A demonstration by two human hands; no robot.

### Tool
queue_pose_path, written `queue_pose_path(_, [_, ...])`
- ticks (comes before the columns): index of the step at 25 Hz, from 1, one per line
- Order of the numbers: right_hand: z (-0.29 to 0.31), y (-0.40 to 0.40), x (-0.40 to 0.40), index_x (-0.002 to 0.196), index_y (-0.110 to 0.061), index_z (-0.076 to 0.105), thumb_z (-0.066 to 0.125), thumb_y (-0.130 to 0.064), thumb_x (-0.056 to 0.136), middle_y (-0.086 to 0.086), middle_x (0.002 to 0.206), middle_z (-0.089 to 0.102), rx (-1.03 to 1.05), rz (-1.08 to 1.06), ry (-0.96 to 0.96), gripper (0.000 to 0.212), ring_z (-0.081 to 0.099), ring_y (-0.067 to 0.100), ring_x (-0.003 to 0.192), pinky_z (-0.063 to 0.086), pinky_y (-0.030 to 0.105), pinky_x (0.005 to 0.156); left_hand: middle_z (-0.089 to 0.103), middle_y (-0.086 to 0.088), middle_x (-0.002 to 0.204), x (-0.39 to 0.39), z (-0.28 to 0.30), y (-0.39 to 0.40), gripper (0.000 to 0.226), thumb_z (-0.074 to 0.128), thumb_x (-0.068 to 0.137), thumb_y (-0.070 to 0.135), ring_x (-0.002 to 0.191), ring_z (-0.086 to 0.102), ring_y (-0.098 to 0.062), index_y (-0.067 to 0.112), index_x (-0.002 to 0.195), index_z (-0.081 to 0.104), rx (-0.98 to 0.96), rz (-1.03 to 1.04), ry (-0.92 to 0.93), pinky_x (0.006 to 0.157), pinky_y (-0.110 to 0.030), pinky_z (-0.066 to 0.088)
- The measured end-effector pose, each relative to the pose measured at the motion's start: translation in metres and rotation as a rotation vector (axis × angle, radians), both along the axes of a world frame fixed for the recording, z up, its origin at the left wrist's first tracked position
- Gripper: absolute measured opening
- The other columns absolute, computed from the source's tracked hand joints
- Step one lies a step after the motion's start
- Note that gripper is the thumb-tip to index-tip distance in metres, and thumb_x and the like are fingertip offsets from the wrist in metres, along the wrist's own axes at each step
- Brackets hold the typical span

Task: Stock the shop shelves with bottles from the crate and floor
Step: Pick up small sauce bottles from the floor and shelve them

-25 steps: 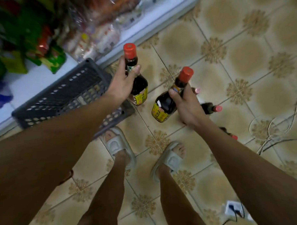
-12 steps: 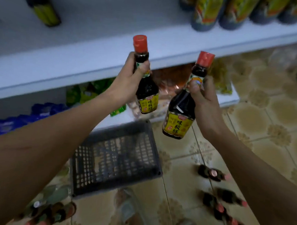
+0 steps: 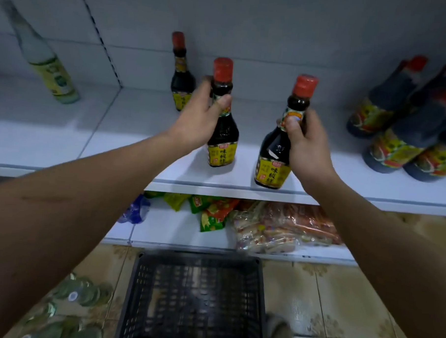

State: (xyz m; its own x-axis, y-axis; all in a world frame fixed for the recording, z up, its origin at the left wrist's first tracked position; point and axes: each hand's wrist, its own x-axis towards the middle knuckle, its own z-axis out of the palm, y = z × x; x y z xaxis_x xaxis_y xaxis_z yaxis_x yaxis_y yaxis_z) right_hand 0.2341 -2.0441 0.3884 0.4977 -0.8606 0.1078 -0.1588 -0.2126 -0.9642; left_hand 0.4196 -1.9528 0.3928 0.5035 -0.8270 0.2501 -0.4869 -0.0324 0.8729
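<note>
Raised: two hands (image 3: 201, 122), two bottles (image 3: 222, 133) at shelf (image 3: 116, 128).

2 red-capped dark bottles (image 3: 222, 133) (image 3: 279, 148) over shelf (image 3: 131, 129)

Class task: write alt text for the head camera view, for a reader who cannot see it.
Each hand, left hand and right hand, grips a dark red-capped bottle by the neck above a white shelf.

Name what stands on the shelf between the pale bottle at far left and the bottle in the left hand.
In the head view, one dark red-capped bottle stands there, behind the left hand; otherwise bare white shelf.
</note>
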Motion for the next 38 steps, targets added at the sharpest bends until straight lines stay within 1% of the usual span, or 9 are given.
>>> queue_pose_path(3, [-0.018,-0.017,0.032,0.123,-0.013,0.052,0.043,-0.021,0.104,-0.006,0.095,0.060,-0.060,0.038,0.055,0.022,0.058,0.007,0.086,0.045,0.022,0.074,0.055,-0.001,0.116,0.026,-0.015,-0.006,0.032,0.049,0.100,0.020,0.110,0.052,-0.014,0.011,0.130,0.045,0.026,0.058,-0.011,0.092,-0.023,0.039])
queue_pose_path(7, [-0.044,-0.035,0.057,0.124,-0.014,0.049,0.043,-0.019,0.104,-0.002,0.099,0.060,-0.083,0.068,0.109,0.022,0.058,0.011,0.088,0.043,0.019,0.070,0.058,0.002,0.104,0.046,-0.036,-0.014,0.037,0.049,0.091,0.022,0.099,0.057,-0.014,0.012,0.127,0.046,0.002,0.065,0.036,0.097,-0.032,0.045])
queue_pose_path(17, [-0.059,-0.048,0.069,0.124,-0.012,0.047,0.042,-0.016,0.103,-0.014,0.091,0.055,-0.133,0.185,0.119,0.021,0.054,-0.015,0.078,0.040,0.002,0.066,0.058,0.002,0.111,0.047,-0.049,-0.010,0.037,0.050,0.094,0.015,0.107,0.057,-0.012,0.012,0.131,0.042,0.006,0.059,0.147,0.100,-0.029,0.044])
queue_pose_path(20, [-0.061,-0.049,0.062,0.122,-0.021,0.045,0.055,-0.022,0.098,-0.004,0.100,0.057,-0.095,0.242,0.131,0.026,0.056,-0.010,0.090,0.045,0.013,0.080,0.054,0.011,0.115,0.039,-0.051,-0.009,0.059,0.065,0.091,0.011,0.101,0.056,0.003,0.017,0.141,0.034,0.071,0.102,0.216,0.089,-0.011,0.046])
queue_pose_path(22, [-0.069,-0.050,0.061,0.121,-0.027,0.042,0.075,-0.024,0.083,0.005,0.110,0.055,-0.125,0.256,0.181,0.050,0.059,0.008,0.099,0.049,0.028,0.087,0.055,0.018,0.111,0.036,-0.057,-0.009,0.068,0.073,0.084,0.010,0.095,0.055,0.008,0.020,0.140,0.036,0.138,0.142,0.213,0.080,-0.003,0.044])
queue_pose_path(26, [-0.080,-0.055,0.076,0.117,-0.021,0.042,0.086,-0.018,0.070,0.009,0.111,0.055,-0.193,0.195,0.262,0.065,0.059,0.022,0.100,0.052,0.039,0.086,0.061,0.011,0.104,0.041,-0.068,-0.025,0.060,0.077,0.081,0.016,0.096,0.058,-0.004,0.019,0.133,0.047,0.178,0.197,0.172,0.084,-0.014,0.047])
queue_pose_path(30, [-0.080,-0.080,0.101,0.111,-0.019,0.040,0.081,-0.015,0.072,0.012,0.105,0.058,-0.207,0.179,0.230,0.056,0.061,0.025,0.095,0.051,0.038,0.079,0.060,0.019,0.091,0.058,-0.074,-0.063,0.046,0.074,0.083,0.014,0.076,0.056,0.016,0.016,0.123,0.051,0.132,0.244,0.142,0.069,-0.003,0.043])
queue_pose_path(35, [-0.089,-0.141,0.140,0.112,-0.024,0.035,0.078,-0.017,0.072,0.012,0.109,0.060,-0.221,0.126,0.234,0.059,0.062,0.025,0.098,0.054,0.044,0.086,0.059,0.007,0.099,0.091,-0.084,-0.118,0.046,0.073,0.084,0.017,0.096,0.059,-0.013,0.010,0.123,0.050,0.085,0.283,0.085,0.088,-0.028,0.049])
queue_pose_path(38, [-0.093,-0.171,0.150,0.113,-0.021,0.033,0.077,-0.015,0.074,0.015,0.112,0.061,-0.227,0.143,0.217,0.059,0.062,0.026,0.100,0.053,0.042,0.088,0.059,0.002,0.104,0.105,-0.084,-0.138,0.049,0.072,0.085,0.016,0.092,0.058,-0.013,0.010,0.128,0.048,0.093,0.284,0.083,0.077,-0.019,0.050])
